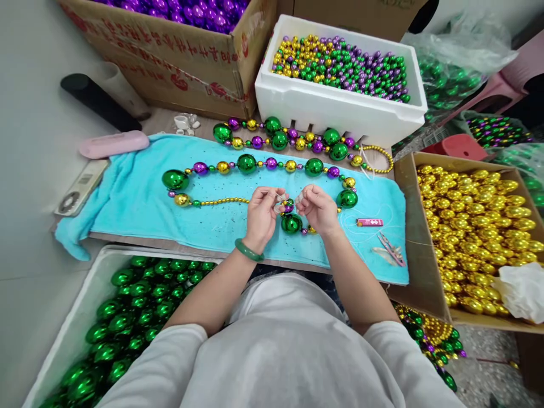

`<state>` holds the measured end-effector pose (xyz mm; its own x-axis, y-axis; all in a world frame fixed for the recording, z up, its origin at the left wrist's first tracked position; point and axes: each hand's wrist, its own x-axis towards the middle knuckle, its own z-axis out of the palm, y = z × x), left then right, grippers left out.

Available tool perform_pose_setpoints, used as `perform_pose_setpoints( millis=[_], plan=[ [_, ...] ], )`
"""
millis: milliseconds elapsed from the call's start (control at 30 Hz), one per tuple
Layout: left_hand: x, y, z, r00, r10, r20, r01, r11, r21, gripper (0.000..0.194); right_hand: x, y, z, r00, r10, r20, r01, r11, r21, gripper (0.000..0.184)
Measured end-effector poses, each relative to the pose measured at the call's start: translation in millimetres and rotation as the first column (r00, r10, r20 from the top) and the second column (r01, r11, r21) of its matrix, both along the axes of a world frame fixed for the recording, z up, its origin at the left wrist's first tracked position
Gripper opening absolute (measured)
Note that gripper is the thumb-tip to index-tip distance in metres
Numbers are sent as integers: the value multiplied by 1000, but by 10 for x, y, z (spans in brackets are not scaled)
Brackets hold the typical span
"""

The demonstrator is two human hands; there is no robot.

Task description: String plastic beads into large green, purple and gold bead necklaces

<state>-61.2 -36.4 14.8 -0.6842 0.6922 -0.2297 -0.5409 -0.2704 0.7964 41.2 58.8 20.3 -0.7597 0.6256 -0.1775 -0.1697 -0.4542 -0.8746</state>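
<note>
My left hand (261,217), with a green bangle (249,250) at its wrist, is closed in a pinch on thin pale thread, hard to make out at the fingertips. Close beside it my right hand (319,209) is pinched shut too; what its fingers hold is too small to see. Pale wraps show on some fingertips. Beneath and between the hands lie a purple bead (288,208) and a large green bead (291,224), part of a string of green, purple and gold beads (246,164) looped over the blue towel (229,238). Small gold beads (225,200) run toward my left hand.
A finished-looking bead strand (279,140) lies behind. A lighter (369,222), snips (391,249) and loose thread rest at right. Around stand a foam box (340,99), a carton of gold beads (440,272), a purple-bead carton (170,62) and a green-bead tub (63,334).
</note>
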Motion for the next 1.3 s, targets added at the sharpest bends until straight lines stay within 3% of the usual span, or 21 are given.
perform_pose_setpoints(
  millis=[100,167,233,300,400,467,567,667,800,967,1133,1300],
  plan=[
    [-15,-41,25,963,58,-264,-69,997,-33,13,-33,-3,105,1000,-3,6,3,998,58,39],
    [3,-99,30,872,105,-479,-149,987,-55,10,-42,24,199,1000,-4,-9,5,995,98,38],
    [43,-155,37,830,106,-548,-162,985,-54,10,-55,73,290,1000,-1,-16,3,991,133,37],
    [80,-182,47,899,74,-432,-101,994,-41,13,-75,126,351,1000,14,0,-14,989,150,36],
    [76,-149,50,997,26,-72,-26,1000,-2,18,-108,168,344,996,83,42,-87,988,126,37],
    [36,-97,36,990,10,138,-13,1000,23,21,-122,159,272,990,127,67,-133,988,83,40],
    [-24,-21,-13,956,-35,291,20,998,52,18,-122,118,124,981,158,109,-158,987,-5,43],
    [-48,17,-82,946,-97,311,86,995,50,19,-96,115,6,979,170,115,-163,984,-74,42],
    [-15,19,-147,962,-199,185,189,980,67,26,-71,248,-66,979,144,142,-126,983,-132,42],
    [50,21,-185,985,-168,34,166,984,59,27,-92,403,-91,934,143,329,-67,970,-232,39],
    [44,-29,-278,975,-200,100,191,977,98,28,-47,371,-87,945,165,281,-76,951,-301,38],
    [102,-68,-284,972,-219,90,217,976,36,29,30,386,-94,919,137,370,12,928,-374,38]
  ],
)
